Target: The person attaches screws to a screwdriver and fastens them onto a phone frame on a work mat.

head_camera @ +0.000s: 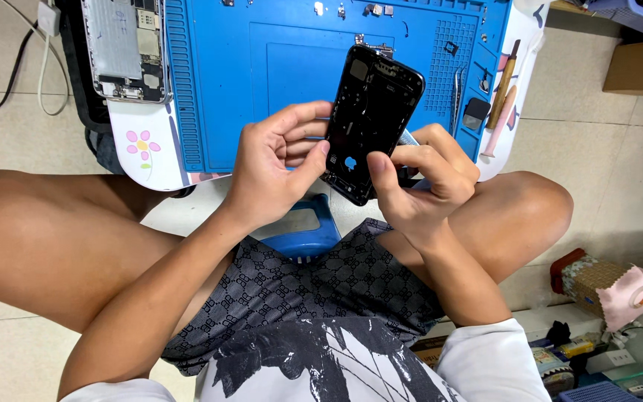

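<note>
A black phone housing (372,112), opened and stripped, is held tilted above my lap in front of the blue work mat (225,89). My left hand (277,164) grips its left edge, thumb on the lower inner face. My right hand (422,175) holds the lower right corner, thumb pressed on the inside near a small blue spot; a thin tool seems tucked under its fingers, mostly hidden.
A disassembled phone screen assembly (122,48) lies at the mat's left. Tweezers (457,97), small screws and two handled tools (501,97) sit on the right side. A white cable (42,67) trails on the floor. Boxes and clutter (604,298) stand at the right.
</note>
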